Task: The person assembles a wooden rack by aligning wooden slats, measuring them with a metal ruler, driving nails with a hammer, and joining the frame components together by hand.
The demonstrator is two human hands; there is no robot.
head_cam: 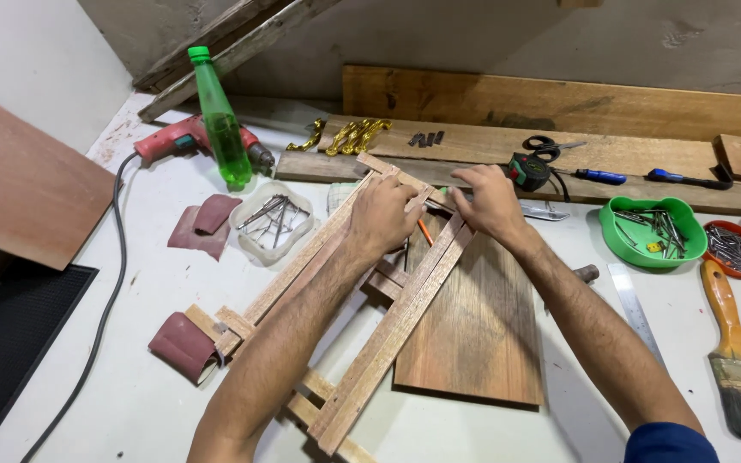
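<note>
**Bare forearms, one blue sleeve**

Both forearms are showing bare, with dark hair running along them. The left hand [385, 216] and right hand [489, 201] are wearing no gloves, rings or watch. A dark blue sleeve [669, 444] is covering the right upper arm.

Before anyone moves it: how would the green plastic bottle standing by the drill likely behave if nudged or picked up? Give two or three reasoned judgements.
The green bottle is tall and narrow and stands upright, so a sideways nudge would probably tip it. Once down, its round body would likely roll toward the red drill or the tub of nails. It looks like thin, see-through plastic, so probably light, and it may dent when squeezed.
</note>
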